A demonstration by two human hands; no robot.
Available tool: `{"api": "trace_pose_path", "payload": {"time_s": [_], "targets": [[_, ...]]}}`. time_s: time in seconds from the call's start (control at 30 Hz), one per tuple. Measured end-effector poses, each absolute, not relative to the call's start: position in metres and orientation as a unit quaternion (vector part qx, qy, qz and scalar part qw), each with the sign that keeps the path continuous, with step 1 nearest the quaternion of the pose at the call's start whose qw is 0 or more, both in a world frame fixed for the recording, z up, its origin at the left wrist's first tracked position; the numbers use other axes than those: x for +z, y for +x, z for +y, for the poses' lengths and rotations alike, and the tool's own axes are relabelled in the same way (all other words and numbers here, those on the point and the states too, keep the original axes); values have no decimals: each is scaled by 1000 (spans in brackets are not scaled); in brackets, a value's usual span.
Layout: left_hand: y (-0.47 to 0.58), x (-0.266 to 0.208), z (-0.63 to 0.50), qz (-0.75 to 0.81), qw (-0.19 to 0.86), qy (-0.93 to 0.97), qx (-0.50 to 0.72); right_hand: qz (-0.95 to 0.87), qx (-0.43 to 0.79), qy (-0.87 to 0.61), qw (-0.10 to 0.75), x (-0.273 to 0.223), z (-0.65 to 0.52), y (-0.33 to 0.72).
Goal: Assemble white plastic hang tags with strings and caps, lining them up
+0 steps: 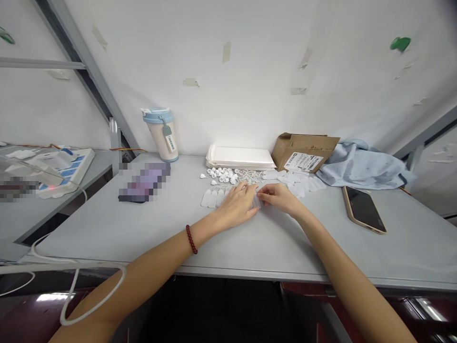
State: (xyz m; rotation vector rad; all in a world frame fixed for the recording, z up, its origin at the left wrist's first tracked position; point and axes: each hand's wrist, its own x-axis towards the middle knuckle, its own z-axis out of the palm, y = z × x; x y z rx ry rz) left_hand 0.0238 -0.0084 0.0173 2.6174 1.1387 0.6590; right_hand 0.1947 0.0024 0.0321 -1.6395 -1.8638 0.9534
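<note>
1. At the table (250, 245), a person's two bare hands meet over translucent pieces; a dark red bracelet (192, 239) circles the left wrist.

2. The left hand (236, 207) lies palm down, fingers stretched, across the right part of a row. Whether it grips or merely steadies anything, I cannot tell from here.

3. The right hand (280, 197) faces it, thumb and fingers drawn together at the edge of a translucent piece (256, 203); whether they pinch it is too fine to make out.

4. That piece lies between the hands, just left of the right hand's fingertips and beside the left thumb. Its long axis appears to run front to back; neither hand is clearly nearer.

5. The row (206, 198) shows to the left of the left hand, pieces side by side, each pointing away from the person, the line itself running across the table.

6. Beyond sit white caps (224, 175) and cords (249, 175); a loose pile (297, 185) at mixed angles spreads past the right hand, the nearer of the two.

7. Farthest back, a white stack (239, 156) stands beside a cardboard box (303, 147).
</note>
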Motion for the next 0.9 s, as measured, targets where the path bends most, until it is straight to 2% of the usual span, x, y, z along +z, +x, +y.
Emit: {"api": "trace_pose_path", "payload": {"time_s": [0.57, 0.77, 0.9], "targets": [[20, 15, -4, 406, 84, 881, 229, -684, 324, -598, 264, 28, 7, 198], [11, 17, 8, 444, 80, 856, 252, -670, 169, -658, 299, 25, 17, 217], [6, 22, 22, 451, 91, 854, 242, -675, 44, -688, 262, 24, 22, 232]]}}
